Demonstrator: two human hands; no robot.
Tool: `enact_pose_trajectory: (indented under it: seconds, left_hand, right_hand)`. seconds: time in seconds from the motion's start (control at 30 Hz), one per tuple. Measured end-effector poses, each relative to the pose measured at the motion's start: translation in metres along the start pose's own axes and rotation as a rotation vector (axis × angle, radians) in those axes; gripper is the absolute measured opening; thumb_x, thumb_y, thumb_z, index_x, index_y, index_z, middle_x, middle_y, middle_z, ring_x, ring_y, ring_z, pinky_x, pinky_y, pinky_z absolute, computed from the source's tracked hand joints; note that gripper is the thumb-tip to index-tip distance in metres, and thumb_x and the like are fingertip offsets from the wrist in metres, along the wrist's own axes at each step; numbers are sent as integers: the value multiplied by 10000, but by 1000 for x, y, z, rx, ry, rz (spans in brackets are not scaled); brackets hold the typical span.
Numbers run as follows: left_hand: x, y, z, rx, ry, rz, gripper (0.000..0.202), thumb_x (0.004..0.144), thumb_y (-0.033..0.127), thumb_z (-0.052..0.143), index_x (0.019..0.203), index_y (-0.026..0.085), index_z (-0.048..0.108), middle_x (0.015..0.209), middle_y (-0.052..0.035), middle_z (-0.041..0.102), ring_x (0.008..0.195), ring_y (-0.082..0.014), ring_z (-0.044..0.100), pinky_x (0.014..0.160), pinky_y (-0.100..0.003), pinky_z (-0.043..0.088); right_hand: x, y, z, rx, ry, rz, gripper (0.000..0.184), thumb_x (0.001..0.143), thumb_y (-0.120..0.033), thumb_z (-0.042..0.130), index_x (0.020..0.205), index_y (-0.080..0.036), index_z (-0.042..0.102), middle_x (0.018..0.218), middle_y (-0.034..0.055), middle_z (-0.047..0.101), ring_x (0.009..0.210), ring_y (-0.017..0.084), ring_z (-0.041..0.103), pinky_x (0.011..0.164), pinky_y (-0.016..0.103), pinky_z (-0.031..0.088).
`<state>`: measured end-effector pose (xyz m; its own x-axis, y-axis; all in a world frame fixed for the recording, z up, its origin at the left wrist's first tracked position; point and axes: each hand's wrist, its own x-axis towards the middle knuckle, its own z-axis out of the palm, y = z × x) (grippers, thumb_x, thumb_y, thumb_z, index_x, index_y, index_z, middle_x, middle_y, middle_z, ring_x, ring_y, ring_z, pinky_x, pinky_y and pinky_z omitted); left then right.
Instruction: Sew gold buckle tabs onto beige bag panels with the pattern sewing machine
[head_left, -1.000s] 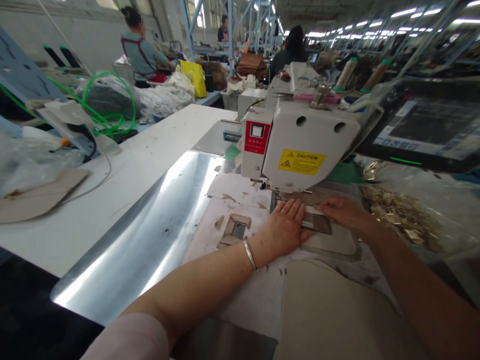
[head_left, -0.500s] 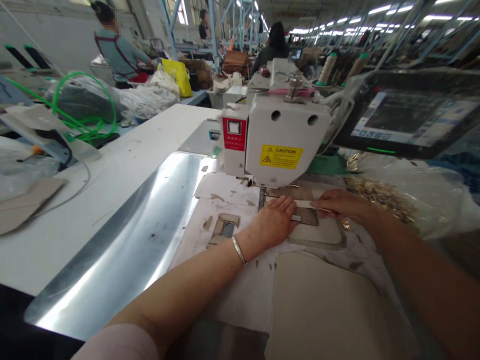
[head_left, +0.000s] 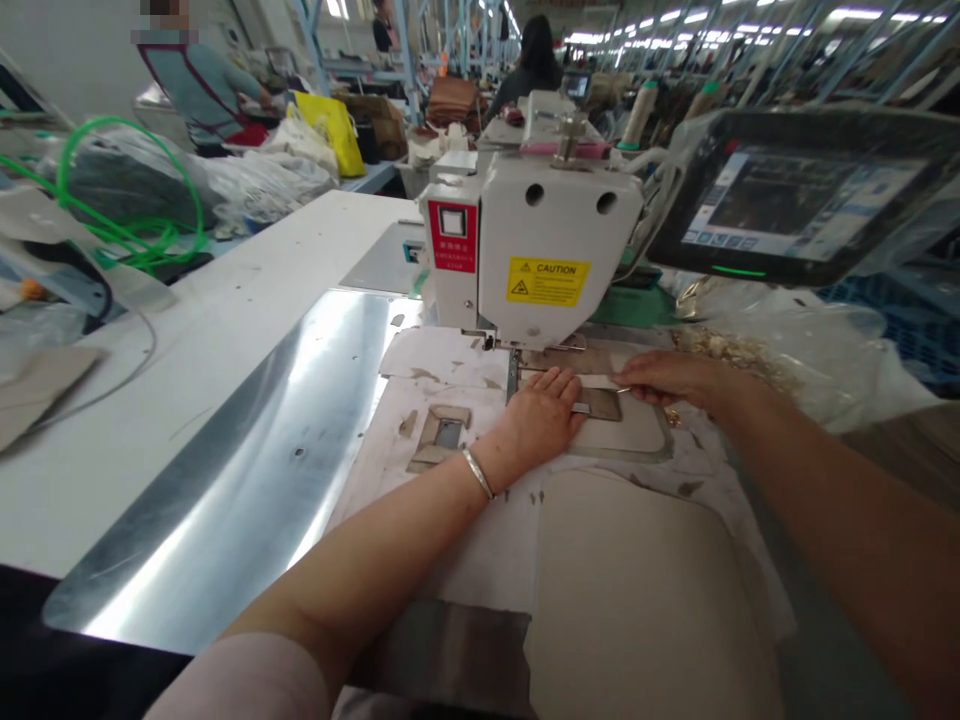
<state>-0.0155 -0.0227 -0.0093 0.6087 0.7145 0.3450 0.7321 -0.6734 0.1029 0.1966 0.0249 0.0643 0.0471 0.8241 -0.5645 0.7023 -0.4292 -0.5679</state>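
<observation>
My left hand (head_left: 544,415) lies flat, palm down, on the work under the head of a sewing machine (head_left: 559,235). Its fingers reach over one end of a narrow pale strip (head_left: 598,381). At the strip's other end, my right hand (head_left: 667,378) is closed around a thin metal tool (head_left: 624,390) whose kind I cannot make out. Beneath both hands is a beige panel (head_left: 637,430) with a brownish rectangular plate (head_left: 604,404) on it. A larger beige piece (head_left: 637,580) lies nearer to me on the pale, worn sheet (head_left: 480,540).
A shiny metal plate (head_left: 247,480) covers the white table (head_left: 247,310) at left. The control screen (head_left: 806,200) stands at right, above a clear bag (head_left: 825,360) and small gold-coloured metal parts (head_left: 739,355). A co-worker (head_left: 202,90) stands back left; another person (head_left: 534,65) is behind the machine.
The camera view has tilted slightly, so the scene sits a little higher and further left. Both hands keep nearly the same place on the work; the right hand's tool has shifted slightly.
</observation>
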Motion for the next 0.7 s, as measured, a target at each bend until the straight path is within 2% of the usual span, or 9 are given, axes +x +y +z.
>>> enact_pose_trajectory:
  seconds: [0.13,0.23,0.47,0.7]
  left_hand:
    - [-1,0,1,-8,-11,6,489,1012,379,456,1390,75,516,1471,-145,526,1385,-268,470,1163,-395,339]
    - [0,0,1,-19,-14,4,508,1013,380,458,1406,63,505,1483,-147,513,1395,-274,456,1171,-397,329]
    - [0,1,0,-19,-6,-8,502,1010,380,466,1401,69,516,1487,-149,509,1400,-277,452,1165,-398,336]
    - [-1,1,1,-19,-2,4,500,1012,375,457,1398,63,515,1476,-152,519,1403,-277,445,1175,-396,319]
  right_hand:
    - [-13,-8,2,149,64,-54,248,886,-70,677,678,-120,551,572,-12,557,545,54,537,559,126,504]
    - [-16,-7,5,340,70,-65,214,877,-6,647,703,-109,575,632,22,620,637,89,623,653,165,577]
    - [-6,8,14,632,109,4,259,891,50,564,695,-119,571,636,37,640,569,92,611,585,167,585]
    - [-5,6,14,631,122,30,215,886,49,590,741,-110,575,655,23,619,561,86,596,581,176,566]
